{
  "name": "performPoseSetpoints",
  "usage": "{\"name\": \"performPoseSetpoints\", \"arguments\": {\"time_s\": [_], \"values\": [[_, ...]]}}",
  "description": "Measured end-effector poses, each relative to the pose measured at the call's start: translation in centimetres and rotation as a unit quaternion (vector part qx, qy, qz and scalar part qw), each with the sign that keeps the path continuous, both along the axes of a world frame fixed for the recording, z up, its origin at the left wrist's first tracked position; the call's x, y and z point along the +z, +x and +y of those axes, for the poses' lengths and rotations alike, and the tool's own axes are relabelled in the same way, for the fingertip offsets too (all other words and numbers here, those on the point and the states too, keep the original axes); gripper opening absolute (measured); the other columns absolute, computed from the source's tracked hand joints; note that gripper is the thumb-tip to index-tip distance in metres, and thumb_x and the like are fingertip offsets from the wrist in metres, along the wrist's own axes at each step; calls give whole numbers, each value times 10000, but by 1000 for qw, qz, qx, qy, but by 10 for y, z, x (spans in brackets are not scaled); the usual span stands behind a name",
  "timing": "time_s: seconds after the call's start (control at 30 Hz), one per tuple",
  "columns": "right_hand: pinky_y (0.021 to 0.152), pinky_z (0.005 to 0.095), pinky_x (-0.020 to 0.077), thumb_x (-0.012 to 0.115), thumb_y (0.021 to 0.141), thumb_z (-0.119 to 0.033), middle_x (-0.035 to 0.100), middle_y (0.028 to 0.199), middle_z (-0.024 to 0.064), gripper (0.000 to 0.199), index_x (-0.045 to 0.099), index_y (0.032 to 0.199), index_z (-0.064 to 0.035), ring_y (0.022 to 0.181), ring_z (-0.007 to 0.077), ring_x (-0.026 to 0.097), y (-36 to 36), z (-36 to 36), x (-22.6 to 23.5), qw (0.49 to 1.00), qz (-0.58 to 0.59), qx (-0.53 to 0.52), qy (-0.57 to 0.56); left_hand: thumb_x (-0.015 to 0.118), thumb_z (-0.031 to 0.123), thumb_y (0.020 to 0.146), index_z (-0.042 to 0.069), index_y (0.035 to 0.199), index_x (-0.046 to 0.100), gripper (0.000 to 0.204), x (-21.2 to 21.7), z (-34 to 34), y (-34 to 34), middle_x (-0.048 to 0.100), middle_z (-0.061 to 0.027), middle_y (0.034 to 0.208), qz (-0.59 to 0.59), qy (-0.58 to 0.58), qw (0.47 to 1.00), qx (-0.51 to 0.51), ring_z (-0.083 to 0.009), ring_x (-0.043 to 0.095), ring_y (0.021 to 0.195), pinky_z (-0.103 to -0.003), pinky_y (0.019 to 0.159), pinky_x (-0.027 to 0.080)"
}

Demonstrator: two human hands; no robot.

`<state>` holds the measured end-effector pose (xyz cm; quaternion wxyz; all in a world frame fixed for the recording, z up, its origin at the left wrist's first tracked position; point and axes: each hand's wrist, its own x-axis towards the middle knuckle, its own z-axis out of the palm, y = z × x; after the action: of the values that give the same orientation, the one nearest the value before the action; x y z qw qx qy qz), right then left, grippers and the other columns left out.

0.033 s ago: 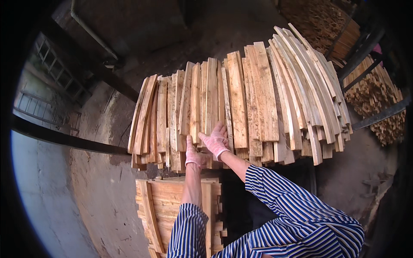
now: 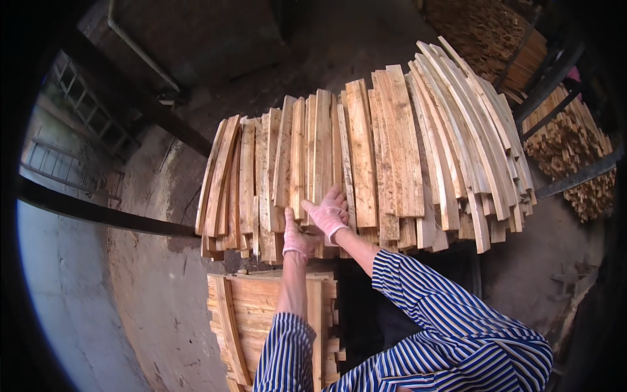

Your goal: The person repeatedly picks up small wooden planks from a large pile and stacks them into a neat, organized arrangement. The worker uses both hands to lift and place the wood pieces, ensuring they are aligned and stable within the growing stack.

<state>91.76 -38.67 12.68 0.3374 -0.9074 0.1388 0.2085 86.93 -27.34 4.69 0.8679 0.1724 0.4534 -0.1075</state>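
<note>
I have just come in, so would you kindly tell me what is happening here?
Someone in striped sleeves has a gloved left hand and right hand close together at the near edge of a wide wooden slat pile. Whether they grip or just rest is unclear. A second slat stack lies nearer the person.

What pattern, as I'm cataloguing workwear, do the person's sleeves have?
The sleeves are striped, dark blue and whitish; the head view shows this best.
</note>
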Motion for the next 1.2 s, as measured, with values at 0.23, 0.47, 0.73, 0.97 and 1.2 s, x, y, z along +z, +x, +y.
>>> {"name": "performPoseSetpoints", "arguments": {"time_s": [0.23, 0.47, 0.73, 0.97, 1.2], "values": [[920, 308, 551, 552, 965, -555, 250, 1585, 296, 944, 96, 1575, 3, 1327, 300, 512, 69, -52, 6, 907, 112, 9, 407, 738, 569, 844, 65, 1037, 627, 551, 125, -26, 19, 639, -67, 696, -102, 279, 952, -76, -184, 569, 535, -398, 574, 538], [1223, 521, 217, 734, 648, -781, 182, 1596, 315, 1416, -1, 1576, -4, 1498, 385, 220, 53, -73, 83, 895, 71, -73, 434, 699, 643, 837, 93, 1302, 511, 745, 144, -2, 29, 522, -134, 1083, -100, 205, 969, -95, -291, 601, 915, -523, 730, 569], [1221, 521, 196, 651, 791, -739, 252, 1564, 342, 1236, 47, 1579, -4, 1520, 370, 140, 42, -35, 40, 903, 37, -84, 420, 578, 683, 900, 265, 1543, 352, 799, 48, 102, 80, 392, -43, 1516, -141, 165, 880, -422, -354, 488, 1170, -588, 864, 507], [1252, 471, 122, 566, 857, -720, 231, 1618, 210, 980, 374, 1498, -4, 1524, 340, 156, 47, -49, 49, 880, 126, -64, 453, 605, 834, 740, 163, 1526, 354, 1064, 97, 59, 81, 367, -106, 1537, -138, 388, 840, -354, -332, 392, 1357, -571, 976, 433], [1041, 421, 462, 615, 735, -841, 527, 1383, 320, 1253, 324, 1475, 127, 1287, 374, 532, 27, -61, 15, 970, 38, -65, 230, 710, 649, 806, 140, 1384, 552, 786, 87, 29, 51, 672, -98, 1120, -192, 322, 886, -274, -229, 701, 877, -369, 643, 599]]}}
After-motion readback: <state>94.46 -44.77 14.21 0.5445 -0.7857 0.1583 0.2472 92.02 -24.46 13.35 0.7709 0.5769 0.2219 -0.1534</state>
